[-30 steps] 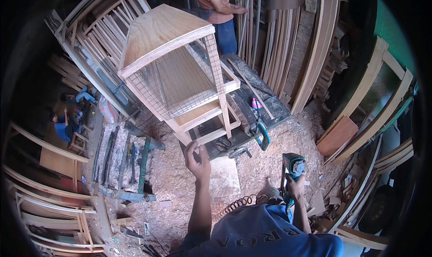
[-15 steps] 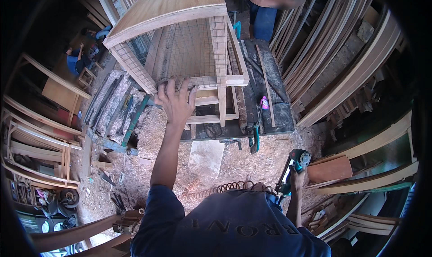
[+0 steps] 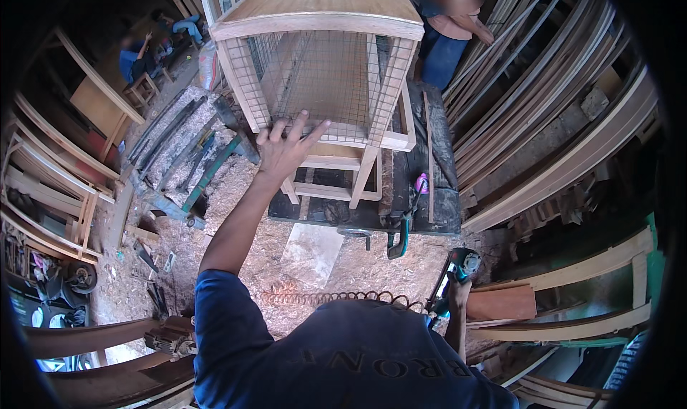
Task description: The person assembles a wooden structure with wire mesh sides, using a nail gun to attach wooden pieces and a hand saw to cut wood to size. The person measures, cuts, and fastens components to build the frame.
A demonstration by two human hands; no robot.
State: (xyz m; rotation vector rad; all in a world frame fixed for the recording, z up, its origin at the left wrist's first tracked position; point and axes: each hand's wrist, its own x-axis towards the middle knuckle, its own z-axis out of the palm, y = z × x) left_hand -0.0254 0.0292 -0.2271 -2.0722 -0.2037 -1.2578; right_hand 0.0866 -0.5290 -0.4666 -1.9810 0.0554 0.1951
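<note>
A wooden cage with a curved plywood top and wire mesh across its front stands on a dark workbench. My left hand lies on the lower front rail and mesh edge near the left corner, fingers spread over the wire. Low on the right, away from the cage, my right hand is wrapped round a teal and black air nail gun. A coiled orange-brown hose stretches across in front of me toward the gun.
On the bench are a teal clamp, a small pink thing and a thin wood strip. Long boards lean at the right. One person stands behind the bench; others sit back left. Sawdust covers the floor.
The cage's top now sits further right in view, its front facing me more squarely; my head may have moved. My left hand stays on the lower rail. My right hand still holds the nail gun.
</note>
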